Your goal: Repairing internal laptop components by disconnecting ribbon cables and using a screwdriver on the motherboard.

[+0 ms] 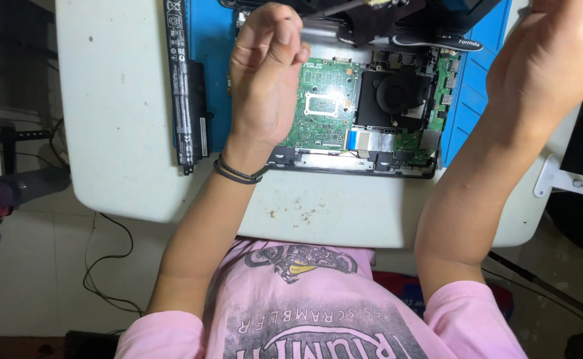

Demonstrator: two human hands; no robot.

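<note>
The fingers (pixel 290 41) of the left hand (pixel 265 80) are curled loosely together, thumb against fingertips as if pinching something tiny — whether a screw or other small part sits between them cannot be made out. The hand hovers just above the 9 o'clock edge of the opened laptop base (pixel 354 159), a dark cord bracelet (pixel 238 173) round its wrist. The right hand (pixel 550 60) is raised at 2 o'clock, partly out of view, so I cannot tell whether its fingers are released or clenched. Under the left hand lies the green circuit board (pixel 324 100), with the black cooling fan (pixel 397 96) at its 3 o'clock side and a flat ribbon cable (pixel 370 139) at 6 o'clock. The base rests on a blue mat (pixel 467 113) on the white worktop (pixel 118 119); a long black battery pack (pixel 186 86) lies at the mat's 9 o'clock edge, just beside the base. In my judgement, good work here means keeping any pinch firm but light, moving slowly over the board — and keeping the forearm clear of the bare components.
</note>
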